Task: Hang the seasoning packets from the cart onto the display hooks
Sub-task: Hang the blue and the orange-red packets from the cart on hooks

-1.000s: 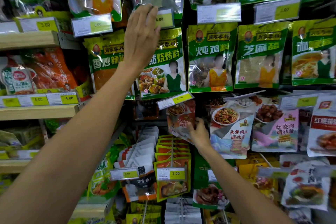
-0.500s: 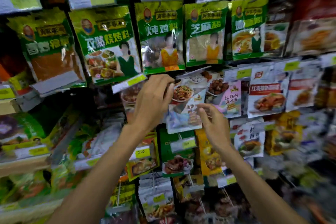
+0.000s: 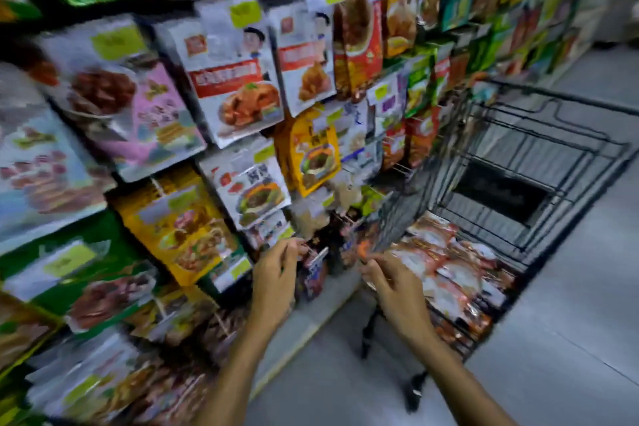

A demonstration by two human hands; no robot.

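Observation:
The view is blurred by motion. A black wire cart (image 3: 539, 135) stands at the right, with a heap of red and white seasoning packets (image 3: 449, 270) in its lower part. My left hand (image 3: 275, 282) is low in front of the hanging display, fingers loosely curled, nothing in it. My right hand (image 3: 392, 282) reaches toward the near edge of the packets in the cart, fingers apart, and holds nothing. Hanging packets on hooks (image 3: 238, 93) fill the left side.
Price tags (image 3: 243, 12) stick out on the hook ends. Low hooks with dark packets (image 3: 316, 273) hang just beyond my left hand. Grey floor (image 3: 570, 339) runs along the aisle at the right, past the cart's wheels (image 3: 413, 391).
My view has swung down and right from the upper hooks to the cart. Both hands have dropped from the middle display rows to cart height and let go of the hanging packet.

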